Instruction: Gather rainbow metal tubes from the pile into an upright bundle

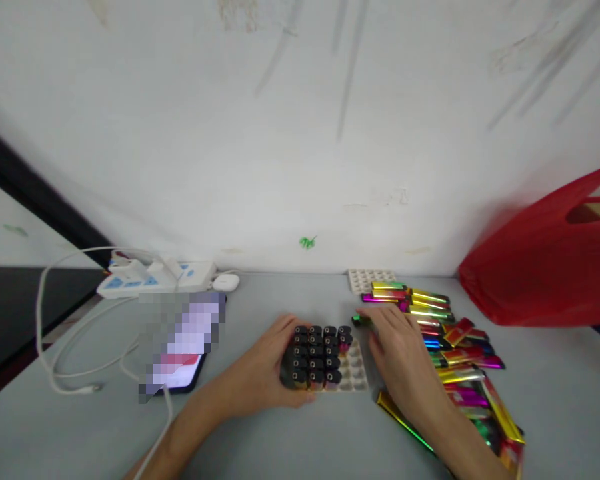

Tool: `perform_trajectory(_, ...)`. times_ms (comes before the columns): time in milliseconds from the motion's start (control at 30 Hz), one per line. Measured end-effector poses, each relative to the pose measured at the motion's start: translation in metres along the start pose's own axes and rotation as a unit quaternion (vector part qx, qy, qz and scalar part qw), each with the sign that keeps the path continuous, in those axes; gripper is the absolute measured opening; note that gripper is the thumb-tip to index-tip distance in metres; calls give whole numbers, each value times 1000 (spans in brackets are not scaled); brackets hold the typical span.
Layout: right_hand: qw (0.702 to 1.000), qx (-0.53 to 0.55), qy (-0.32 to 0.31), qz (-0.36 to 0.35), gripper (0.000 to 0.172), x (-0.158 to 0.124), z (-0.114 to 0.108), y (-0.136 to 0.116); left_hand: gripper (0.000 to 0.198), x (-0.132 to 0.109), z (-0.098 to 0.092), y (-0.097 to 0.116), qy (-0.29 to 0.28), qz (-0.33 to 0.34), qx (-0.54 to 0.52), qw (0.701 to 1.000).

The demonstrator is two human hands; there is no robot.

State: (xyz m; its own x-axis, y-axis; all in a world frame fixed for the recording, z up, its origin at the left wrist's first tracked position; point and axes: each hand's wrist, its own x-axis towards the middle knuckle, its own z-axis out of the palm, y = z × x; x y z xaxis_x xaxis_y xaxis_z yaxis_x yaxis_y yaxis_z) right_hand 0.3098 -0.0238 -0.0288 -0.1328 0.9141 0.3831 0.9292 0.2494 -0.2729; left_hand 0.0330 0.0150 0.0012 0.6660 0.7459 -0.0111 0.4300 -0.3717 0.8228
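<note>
A white grid tray (356, 375) lies on the desk in front of me. Slim metallic sticks with black tops (316, 352) stand upright in rows over its left and middle; open cells show on its right side. My left hand (261, 370) is wrapped round the left end of the tray and the standing sticks. Just right of the tray, my right hand (397, 347) is closed on a green metallic stick (357, 320); its dark end pokes out past the fingertips, and the hand hides the rest.
Many loose shiny sticks (460, 377) are heaped on the right, with one (405, 421) near my right wrist. Behind lie a second grid tray (369, 279) and a red bag (535, 267). A phone (193, 373), white cable (70, 390) and power strip (155, 280) occupy the left.
</note>
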Motion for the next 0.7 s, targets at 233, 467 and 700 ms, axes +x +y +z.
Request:
perform_trajectory(233,997,23,-32,-69,49,-5,5,4,75,0,0,-1,3,1,4,1000)
perform_trajectory(467,992,123,-28,-16,38,-4,6,-2,74,0,0,-1,-2,-1,13,1000)
perform_trajectory(700,943,310,-9,120,20,2,-16,-21,72,1,-1,2,-4,8,4,1000)
